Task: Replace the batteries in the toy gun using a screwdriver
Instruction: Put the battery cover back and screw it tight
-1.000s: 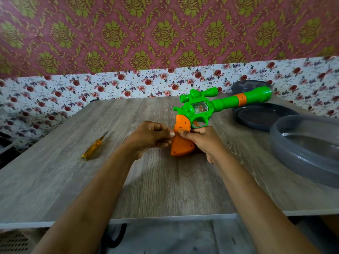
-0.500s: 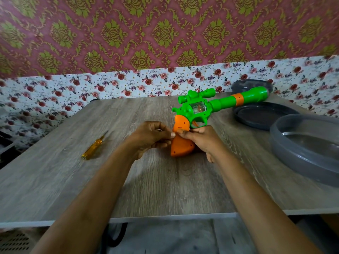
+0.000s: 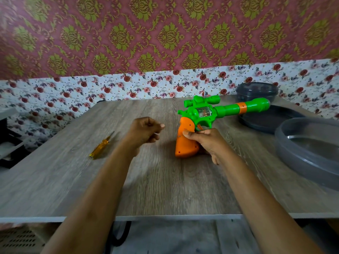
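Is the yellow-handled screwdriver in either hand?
No, the yellow-handled screwdriver lies on the grey wooden table, clear of the left hand; the right hand grips the green-and-orange toy gun.

On the table (image 3: 165,189), the screwdriver (image 3: 101,145) lies left of the toy gun (image 3: 205,114), with trays (image 3: 266,123) to its right.

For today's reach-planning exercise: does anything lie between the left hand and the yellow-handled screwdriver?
Nothing visible does. Only bare wood-grain table separates the left hand from the yellow-handled screwdriver; the green-and-orange plastic toy gun, in the right hand, is on its other side.
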The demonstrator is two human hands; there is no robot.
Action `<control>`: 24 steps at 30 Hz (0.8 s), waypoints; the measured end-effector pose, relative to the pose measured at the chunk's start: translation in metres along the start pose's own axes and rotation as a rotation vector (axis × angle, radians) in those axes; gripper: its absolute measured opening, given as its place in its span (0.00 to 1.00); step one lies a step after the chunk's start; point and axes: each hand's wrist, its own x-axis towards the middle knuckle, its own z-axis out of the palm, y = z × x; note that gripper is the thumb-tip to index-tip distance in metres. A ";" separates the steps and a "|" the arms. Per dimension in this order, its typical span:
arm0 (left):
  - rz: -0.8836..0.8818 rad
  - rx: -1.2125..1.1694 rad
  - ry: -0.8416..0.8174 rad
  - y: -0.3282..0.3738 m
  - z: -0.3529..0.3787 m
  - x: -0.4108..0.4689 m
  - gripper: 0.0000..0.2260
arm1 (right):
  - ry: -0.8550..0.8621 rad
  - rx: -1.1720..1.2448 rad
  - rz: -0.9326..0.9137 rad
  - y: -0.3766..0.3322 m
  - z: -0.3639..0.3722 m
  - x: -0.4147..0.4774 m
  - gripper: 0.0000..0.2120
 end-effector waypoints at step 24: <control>0.177 0.335 0.529 -0.016 -0.082 -0.026 0.06 | -0.084 -0.144 -0.028 -0.010 0.011 -0.008 0.15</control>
